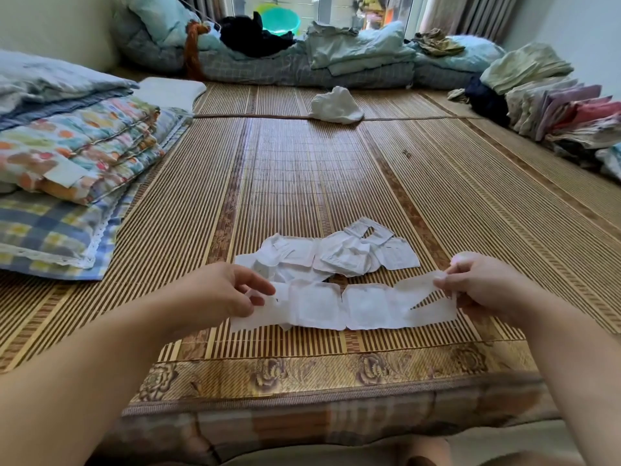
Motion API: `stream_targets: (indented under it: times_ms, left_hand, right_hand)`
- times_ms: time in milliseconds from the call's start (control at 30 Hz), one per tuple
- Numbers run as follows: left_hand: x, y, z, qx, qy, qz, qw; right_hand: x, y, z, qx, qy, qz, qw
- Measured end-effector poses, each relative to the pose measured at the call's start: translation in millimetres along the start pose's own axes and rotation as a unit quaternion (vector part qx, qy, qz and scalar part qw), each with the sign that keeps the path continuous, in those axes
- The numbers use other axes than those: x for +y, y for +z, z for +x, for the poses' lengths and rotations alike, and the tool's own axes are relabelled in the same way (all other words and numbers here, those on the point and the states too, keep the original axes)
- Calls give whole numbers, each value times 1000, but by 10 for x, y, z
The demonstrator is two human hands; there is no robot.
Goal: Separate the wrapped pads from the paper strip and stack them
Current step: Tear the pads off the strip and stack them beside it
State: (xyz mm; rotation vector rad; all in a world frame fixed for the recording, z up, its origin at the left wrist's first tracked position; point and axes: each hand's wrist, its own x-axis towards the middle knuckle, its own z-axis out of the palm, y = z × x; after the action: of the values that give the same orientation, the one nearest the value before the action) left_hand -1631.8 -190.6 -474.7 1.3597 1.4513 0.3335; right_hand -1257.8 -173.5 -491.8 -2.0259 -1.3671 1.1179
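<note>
Two bare forearms come in from the near edge, one on each side, over the flowered border of the bamboo mat that covers the bed. Between the hands a paper strip stretches left to right just above the mat, with white wrapped pads side by side along it (two plain to see in the middle, the ends less clear).

The left hand holds the strip's left end, its grip closed on the paper with thumb and fingers pinched over the top edge. The right hand has its grip pinched shut on the right end, where a thin flap of the paper lifts up and away from the lower layer, leaving a narrow dark gap between the two.

Just beyond the strip, nearer the middle of the mat, lies a loose pile of white pieces, overlapping and tilted every which way; whether each is a pad or only paper cannot be told.

Farther off, a crumpled white cloth sits on the mat near the seam across it. On the left are folded quilts, a flowered one on top of a blue checked one. On the right stand stacks of folded clothes. Along the far side bedding is heaped in front of the window, with a dark garment on it and a green basin behind.
</note>
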Motion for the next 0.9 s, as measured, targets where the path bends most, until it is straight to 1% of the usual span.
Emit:
stream_targets:
  times_ms: [67,133,200,267,467,700,800,900]
  left_hand:
    - [21,-16,-22,40,17,-20,999]
    - [20,-23,-39,75,28,-25,997]
    - [25,-14,-48,94,36,-27,995]
    - [49,6,-44,98,43,-47,993]
    - [195,143,14,71,71,-73,992]
    - [388,425,181,35,90,-78,992]
    - [448,569,287,16,78,-80,994]
    - [460,705,396,-26,53,-63,996]
  right_hand:
    - [-71,63,-40,-4,-8,16,1000]
    - [-155,184,-75,-25,-10,54,998]
    - [-241,351,-99,-50,-13,68,996]
    - [-324,531,-121,-73,-21,67,995]
    - [-553,905,-156,-115,-40,66,990]
    - [-674,988,-150,-129,8,50,990]
    - [-661,985,-142,-132,13,51,990]
    - [-638,971,-131,-137,12,53,989]
